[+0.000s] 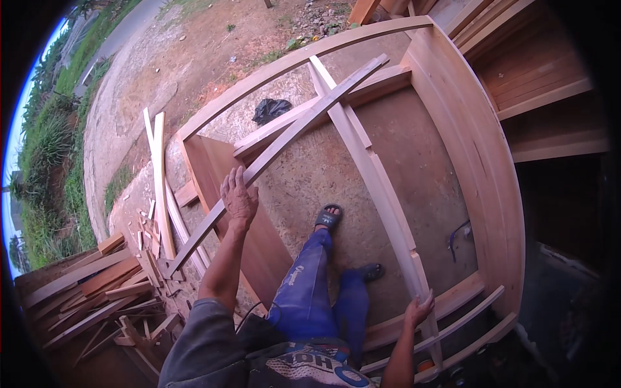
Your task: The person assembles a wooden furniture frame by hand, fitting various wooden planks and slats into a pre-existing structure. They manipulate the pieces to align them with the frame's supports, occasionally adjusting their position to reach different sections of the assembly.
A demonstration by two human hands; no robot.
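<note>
Near the middle left, my left hand (240,199) straddles a long, straight wooden batten (304,124), fingers on its far side and thumb on the near side. The batten slants from lower left to upper right, its upper part lying across a notched wooden rail (378,178). At the lower right, my right hand (419,310) is closed around the near end of that rail. The rail runs lengthwise inside a large wooden frame (469,145) with broad side boards and curved edges. My palm and part of the batten under my left hand are hidden.
I stand inside the frame on a concrete floor (297,184). A cross board (381,84) spans its far end, beside a black plastic bag (272,110). Offcuts (97,301) heap at the lower left, near long loose strips (158,181). More wooden pieces (550,97) stand at right.
</note>
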